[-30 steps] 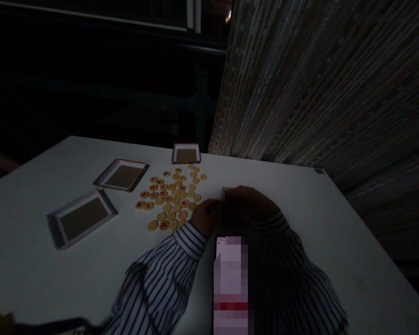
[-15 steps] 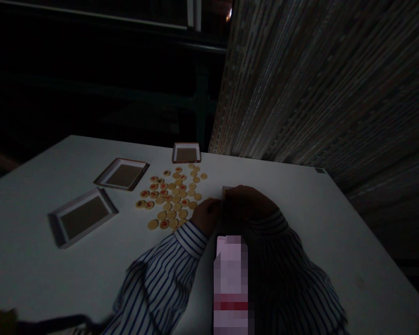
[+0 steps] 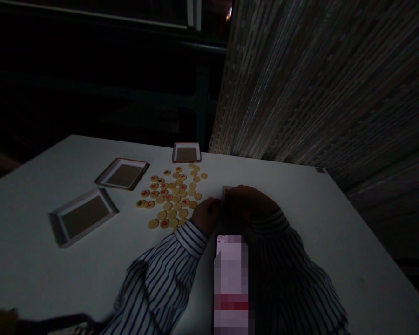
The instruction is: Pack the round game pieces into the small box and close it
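Note:
Close together over the white table are my left hand [image 3: 206, 216] and my right hand [image 3: 251, 203], both in dark shadow. My right hand is wrapped round a small box [image 3: 225, 190]; only its pale edge shows past the fingers. The fingers of my left hand are curled in against the near left side of that box, and whatever they pinch is hidden. Left of my hands, many round xiangqi pieces [image 3: 176, 199] lie spread out, some with red or black characters up, others showing plain tops. The nearest of them reach my left wrist.
Three shallow trays with brown bottoms stand around the pieces: a far tray [image 3: 186, 152], a middle tray [image 3: 123, 174] and a near-left tray [image 3: 84, 217]. A phone [image 3: 231, 279] with a lit, blurred screen lies between my forearms. A strip curtain [image 3: 317, 83] hangs behind the table [image 3: 335, 242].

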The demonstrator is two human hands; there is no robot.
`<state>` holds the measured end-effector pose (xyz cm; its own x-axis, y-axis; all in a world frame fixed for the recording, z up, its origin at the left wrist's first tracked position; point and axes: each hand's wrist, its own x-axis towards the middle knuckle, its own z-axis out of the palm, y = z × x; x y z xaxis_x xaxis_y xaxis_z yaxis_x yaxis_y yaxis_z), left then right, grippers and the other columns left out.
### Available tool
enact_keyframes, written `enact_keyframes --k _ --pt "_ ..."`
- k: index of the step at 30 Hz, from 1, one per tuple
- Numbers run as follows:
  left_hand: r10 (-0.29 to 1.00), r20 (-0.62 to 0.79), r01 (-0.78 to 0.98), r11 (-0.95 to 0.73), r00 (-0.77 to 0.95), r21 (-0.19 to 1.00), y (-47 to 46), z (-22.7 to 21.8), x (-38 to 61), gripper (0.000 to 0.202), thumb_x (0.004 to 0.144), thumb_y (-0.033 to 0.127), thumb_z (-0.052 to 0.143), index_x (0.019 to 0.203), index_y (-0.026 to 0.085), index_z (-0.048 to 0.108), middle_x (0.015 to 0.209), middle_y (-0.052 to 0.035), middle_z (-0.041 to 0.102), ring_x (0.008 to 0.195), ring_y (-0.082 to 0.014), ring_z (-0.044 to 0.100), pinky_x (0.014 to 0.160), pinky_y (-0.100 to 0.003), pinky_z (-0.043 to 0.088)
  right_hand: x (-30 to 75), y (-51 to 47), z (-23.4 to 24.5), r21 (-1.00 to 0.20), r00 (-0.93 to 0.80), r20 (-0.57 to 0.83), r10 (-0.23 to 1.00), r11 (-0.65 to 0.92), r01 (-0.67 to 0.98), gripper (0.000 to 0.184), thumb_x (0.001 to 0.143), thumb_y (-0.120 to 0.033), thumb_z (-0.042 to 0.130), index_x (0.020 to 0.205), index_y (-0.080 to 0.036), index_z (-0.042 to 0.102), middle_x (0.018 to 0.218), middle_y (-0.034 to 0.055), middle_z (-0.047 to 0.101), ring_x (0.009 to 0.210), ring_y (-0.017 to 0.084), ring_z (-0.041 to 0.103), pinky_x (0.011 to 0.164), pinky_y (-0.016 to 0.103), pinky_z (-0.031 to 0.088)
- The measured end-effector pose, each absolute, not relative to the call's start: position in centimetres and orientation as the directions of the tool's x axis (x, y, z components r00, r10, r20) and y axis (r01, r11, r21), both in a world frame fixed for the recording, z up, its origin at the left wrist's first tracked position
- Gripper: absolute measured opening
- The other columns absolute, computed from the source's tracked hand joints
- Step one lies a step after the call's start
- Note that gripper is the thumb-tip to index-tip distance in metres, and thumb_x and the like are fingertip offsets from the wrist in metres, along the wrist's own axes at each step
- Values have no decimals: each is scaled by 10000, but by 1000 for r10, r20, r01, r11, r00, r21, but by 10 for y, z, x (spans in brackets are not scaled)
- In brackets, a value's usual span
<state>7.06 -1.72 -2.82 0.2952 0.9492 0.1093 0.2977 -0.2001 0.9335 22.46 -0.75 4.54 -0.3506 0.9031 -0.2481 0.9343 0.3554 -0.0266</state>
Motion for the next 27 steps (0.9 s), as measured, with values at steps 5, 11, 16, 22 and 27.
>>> enact_keyframes --k 5,11,16,22,27 --pt "942 111 341 -223 317 913 -16 -31 70 212 759 191 467 857 174 655 820 -48 666 798 -174 597 745 -308 466 224 -7 43 -46 -394 -251 884 396 917 256 790 -267 462 942 -145 629 871 116 671 732 214 624 577 265 430" --pt "946 73 391 -201 317 898 -16 -33 70 225 773 207 465 901 159 643 872 -55 663 831 -166 596 769 -307 472 224 -6 42 -50 -371 -317 873 376 925 310 808 -346 453 992 -155 614 895 115 661 770 197 621 629 256 442" --pt "941 86 392 -219 329 894 -16 -32 71 218 776 190 457 886 160 643 858 -48 662 823 -155 599 761 -288 478 223 -7 44 -63 -364 -320 875 363 930 291 795 -332 482 965 -153 634 888 126 665 771 210 624 624 262 442" --pt "941 82 409 -221 330 886 -16 -31 71 216 771 195 466 887 154 644 849 -51 661 808 -154 599 755 -290 480 223 -8 44 -75 -394 -273 878 388 918 248 799 -297 480 925 -176 656 866 105 679 738 207 628 596 258 446" --pt "944 93 398 -222 318 890 -16 -33 71 223 764 197 475 903 149 643 872 -60 661 818 -157 603 761 -290 482 223 -8 44 -55 -400 -265 878 400 915 238 796 -279 486 922 -161 650 844 105 676 729 195 625 582 245 436"
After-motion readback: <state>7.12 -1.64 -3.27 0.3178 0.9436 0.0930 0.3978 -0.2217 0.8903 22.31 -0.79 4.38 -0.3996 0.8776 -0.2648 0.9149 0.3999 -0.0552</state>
